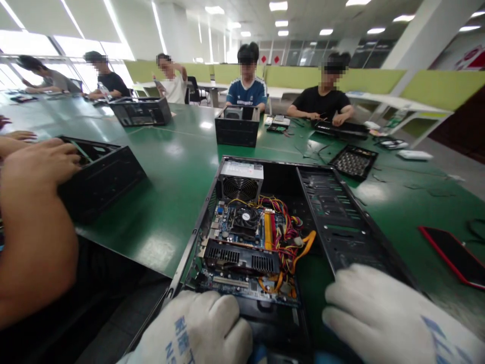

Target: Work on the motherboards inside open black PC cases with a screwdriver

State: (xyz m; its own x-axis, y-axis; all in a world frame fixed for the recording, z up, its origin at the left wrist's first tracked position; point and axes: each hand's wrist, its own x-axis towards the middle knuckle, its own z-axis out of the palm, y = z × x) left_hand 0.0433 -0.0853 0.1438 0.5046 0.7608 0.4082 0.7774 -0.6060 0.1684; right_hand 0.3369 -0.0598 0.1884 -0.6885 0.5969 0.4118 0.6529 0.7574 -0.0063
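An open black computer case (356,202) lies on its side in front of me. Inside are a silver power supply (246,171), a CPU fan (246,217) on a blue motherboard (235,280), a black graphics card (242,258) and bundled cables (288,227). My left hand (197,328), in a white glove, is closed at the near left of the case, fingers curled over its edge. My right hand (386,313), gloved alike, is closed at the near right, by the drive bay. Both sets of fingertips are partly hidden. Small blue patches between the hands are unclear.
On the left, another person's arm (34,202) reaches over a case (102,177). Further cases (237,131) stand across the green table (174,177), with several seated people behind. A black panel (354,162) and a red-edged phone-like slab (454,255) lie on the right.
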